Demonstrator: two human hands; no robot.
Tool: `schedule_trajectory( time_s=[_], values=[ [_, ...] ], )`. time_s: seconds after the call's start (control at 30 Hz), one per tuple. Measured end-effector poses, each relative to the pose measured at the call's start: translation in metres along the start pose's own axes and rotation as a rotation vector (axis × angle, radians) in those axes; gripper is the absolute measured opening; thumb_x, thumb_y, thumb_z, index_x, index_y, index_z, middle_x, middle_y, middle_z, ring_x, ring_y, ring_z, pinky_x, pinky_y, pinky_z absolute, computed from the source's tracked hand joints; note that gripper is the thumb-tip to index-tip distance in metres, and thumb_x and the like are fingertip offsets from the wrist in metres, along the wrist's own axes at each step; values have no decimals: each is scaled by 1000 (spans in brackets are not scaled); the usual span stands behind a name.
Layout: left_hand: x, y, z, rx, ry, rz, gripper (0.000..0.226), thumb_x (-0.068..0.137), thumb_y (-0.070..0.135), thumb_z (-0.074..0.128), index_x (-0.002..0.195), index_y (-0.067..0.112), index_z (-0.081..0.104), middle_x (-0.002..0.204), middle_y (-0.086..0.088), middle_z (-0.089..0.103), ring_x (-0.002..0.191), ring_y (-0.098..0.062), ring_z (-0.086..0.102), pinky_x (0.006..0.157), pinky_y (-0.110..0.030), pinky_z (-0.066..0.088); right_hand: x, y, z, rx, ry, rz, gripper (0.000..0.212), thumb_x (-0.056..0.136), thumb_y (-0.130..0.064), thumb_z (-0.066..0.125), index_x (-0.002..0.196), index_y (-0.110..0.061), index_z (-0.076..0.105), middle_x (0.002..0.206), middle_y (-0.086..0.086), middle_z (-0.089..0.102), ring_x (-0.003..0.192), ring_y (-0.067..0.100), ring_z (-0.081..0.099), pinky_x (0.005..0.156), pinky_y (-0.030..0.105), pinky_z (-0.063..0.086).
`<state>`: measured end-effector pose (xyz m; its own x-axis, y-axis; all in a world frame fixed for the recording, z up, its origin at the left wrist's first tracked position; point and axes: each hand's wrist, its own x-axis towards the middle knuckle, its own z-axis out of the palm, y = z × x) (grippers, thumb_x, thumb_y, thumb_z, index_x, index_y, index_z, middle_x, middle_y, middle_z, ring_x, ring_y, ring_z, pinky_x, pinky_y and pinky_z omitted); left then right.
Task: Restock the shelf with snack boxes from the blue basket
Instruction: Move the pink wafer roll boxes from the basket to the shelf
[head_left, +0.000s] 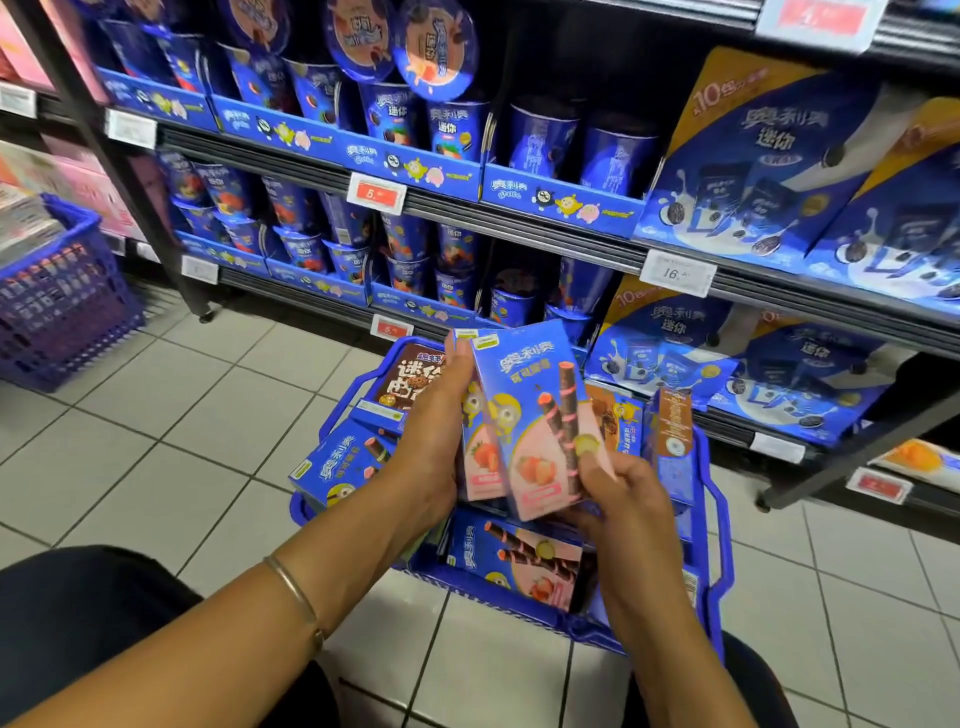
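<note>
Blue-and-pink cardboard, grip: the left hand (441, 415) wraps the left edges of two tall blue-and-pink strawberry wafer-roll boxes (524, 421), fingers over the top corner and closed on the pair; the right hand (618, 499) clamps the lower right corner of the front box, thumb on its face near the bottom edge
Fingers, state: both sets are together and pressed on cardboard, none spread free
Boxes, long axis: near upright, tops leaning slightly away from the person and toward the shelves; the front box overlaps the rear one, fanned a little to the right
Boxes, place: held in the air just above the blue plastic basket (719, 545), clear of the stock lying in it
Basket, contents: more blue wafer-roll boxes lying flat (519, 558), a brown chocolate-cookie box (410, 379) at the far left, a brown-sided box standing on end (672, 441) at the right
Shelf, direction: the black metal shelving (519, 218) lies ahead of and above the fingers, beyond the basket; its rows hold blue cups and large blue bags, and I cannot tell which gap suits these boxes
Nearer hand: neither is clearly nearer; the left sits higher on the boxes, so it looks better placed to carry them up and forward
Judgement: the pair must travel along its own lean, up and away
</note>
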<state>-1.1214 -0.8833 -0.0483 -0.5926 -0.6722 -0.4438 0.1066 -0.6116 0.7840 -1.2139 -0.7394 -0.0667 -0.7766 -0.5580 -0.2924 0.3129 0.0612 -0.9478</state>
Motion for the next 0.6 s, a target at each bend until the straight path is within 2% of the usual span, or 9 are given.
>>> schedule_trajectory(
  time_s=[0.07, 0.1, 0.13, 0.2, 0.27, 0.37, 0.43, 0.5, 0.6],
  values=[
    [0, 0, 0, 26, -1, 23, 63, 85, 79, 55, 109, 28, 83, 117, -10, 79, 105, -35, 77, 97, -58, 59, -2, 8, 9, -78, 8, 8, 18, 94, -29, 67, 101, -12, 65, 96, 7, 76, 95, 33, 74, 84, 55, 60],
    [0, 0, 0, 41, -1, 37, 68, 83, 81, 55, 114, 26, 81, 118, -12, 79, 107, -37, 76, 101, -60, 56, -3, 11, 12, -86, 0, 12, 18, 94, -30, 68, 100, -13, 66, 96, 8, 76, 93, 32, 74, 78, 52, 62],
    [-1, 1, 0, 59, 1, 50, 74, 83, 83, 55, 120, 23, 79, 120, -13, 78, 110, -39, 75, 103, -62, 54, -4, 12, 14, -77, -9, 12, 19, 95, -30, 67, 100, -12, 65, 95, 8, 77, 88, 28, 76, 69, 43, 63],
    [-2, 1, 1, 87, -9, 72, 80, 84, 83, 56, 128, 18, 73, 121, -14, 77, 111, -39, 74, 103, -60, 55, -5, 14, 17, -47, -29, 16, 21, 98, -29, 64, 102, -9, 62, 88, 5, 77, 71, 19, 77, 51, 24, 57],
    [-2, -1, 1, 120, -11, 120, 69, 85, 70, 66, 128, 16, 71, 117, -14, 78, 106, -37, 76, 93, -53, 61, -6, 14, 19, -44, -43, 19, 22, 99, -30, 63, 104, -8, 60, 83, 1, 77, 62, 15, 75, 47, 19, 54],
    [-3, -5, -4, 185, 46, 153, 35, 94, 39, 77, 120, 15, 73, 108, -12, 80, 93, -31, 80, 77, -44, 65, -5, 16, 18, -57, -59, 0, 23, 98, -34, 64, 103, -12, 63, 88, 2, 77, 73, 19, 77, 54, 24, 58],
    [-4, -1, -7, 147, 66, 126, 31, 97, 35, 73, 117, 12, 74, 103, -13, 81, 86, -29, 80, 68, -40, 64, -3, 18, 14, -112, -60, -53, 24, 95, -44, 66, 97, -20, 69, 96, 2, 77, 90, 21, 75, 72, 34, 61],
    [-4, 6, -9, 111, 83, 115, 31, 98, 36, 71, 115, 11, 75, 99, -12, 82, 78, -26, 80, 59, -32, 61, 0, 23, 8, -146, -23, -81, 26, 94, -49, 62, 93, -24, 72, 99, 0, 75, 98, 20, 71, 85, 40, 57],
    [-5, 14, -10, 100, 112, 126, 32, 97, 40, 71, 113, 13, 77, 98, -9, 82, 77, -23, 80, 56, -30, 60, 10, 38, -5, -280, 78, -121, 13, 98, -38, 62, 94, -27, 70, 100, -4, 72, 104, 19, 67, 85, 38, 54]
  ],
)
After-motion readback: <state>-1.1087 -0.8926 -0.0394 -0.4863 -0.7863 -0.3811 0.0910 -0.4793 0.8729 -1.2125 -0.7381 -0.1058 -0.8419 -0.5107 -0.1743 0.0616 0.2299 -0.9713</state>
